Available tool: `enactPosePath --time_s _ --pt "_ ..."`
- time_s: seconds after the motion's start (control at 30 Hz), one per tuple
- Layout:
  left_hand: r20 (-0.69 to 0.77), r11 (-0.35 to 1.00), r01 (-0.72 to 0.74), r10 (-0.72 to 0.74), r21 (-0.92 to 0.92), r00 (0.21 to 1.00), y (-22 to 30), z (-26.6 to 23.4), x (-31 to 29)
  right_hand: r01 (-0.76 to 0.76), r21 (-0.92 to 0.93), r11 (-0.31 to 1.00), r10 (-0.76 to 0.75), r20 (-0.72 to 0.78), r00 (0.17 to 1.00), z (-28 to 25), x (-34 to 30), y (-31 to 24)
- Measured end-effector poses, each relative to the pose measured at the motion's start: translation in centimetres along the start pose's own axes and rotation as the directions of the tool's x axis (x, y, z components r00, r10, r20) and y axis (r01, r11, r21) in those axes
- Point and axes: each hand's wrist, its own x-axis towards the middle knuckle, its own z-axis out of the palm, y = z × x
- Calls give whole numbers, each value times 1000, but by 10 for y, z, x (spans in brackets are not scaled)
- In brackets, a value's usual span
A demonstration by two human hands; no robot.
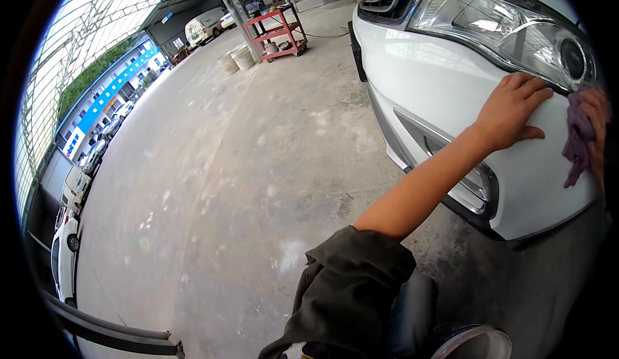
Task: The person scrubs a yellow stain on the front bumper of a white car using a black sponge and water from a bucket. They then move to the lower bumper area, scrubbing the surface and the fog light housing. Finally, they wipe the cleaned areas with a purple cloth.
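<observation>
A white car's front bumper [425,62] fills the right side, with a clear headlight [509,27] above it. My left hand [514,110] rests on the bumper just below the headlight, its fingers stretched out and holding nothing. At the far right edge, my right hand [598,123] grips a crumpled purple cloth [578,133] against the bumper's corner. Part of that hand is cut off by the picture's dark rim. Below my left forearm sits a fog-lamp recess [474,181] with bright trim.
A bucket [474,328] stands by my legs at the lower edge. Farther off, a red trolley [274,33] and pale buckets [242,58] stand beside a metal post [229,1] on the concrete floor [193,185]. Parked cars [64,256] line the far left.
</observation>
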Motion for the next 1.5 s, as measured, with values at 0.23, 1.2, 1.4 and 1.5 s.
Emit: enactPosePath --time_s 0.23,1.2,1.4,1.5 --pt "9 941 244 -253 234 968 -35 -84 -84 122 167 978 -122 -10 993 20 168 -116" --pt "492 441 893 -761 -86 423 91 32 -480 -122 -97 988 135 138 981 155 288 -236" --pt "540 505 863 -726 -1 426 91 31 -489 -45 56 997 37 124 992 89 214 -204" --pt "536 508 860 -741 54 404 80 21 -513 -64 46 997 60 89 994 34 166 -153"
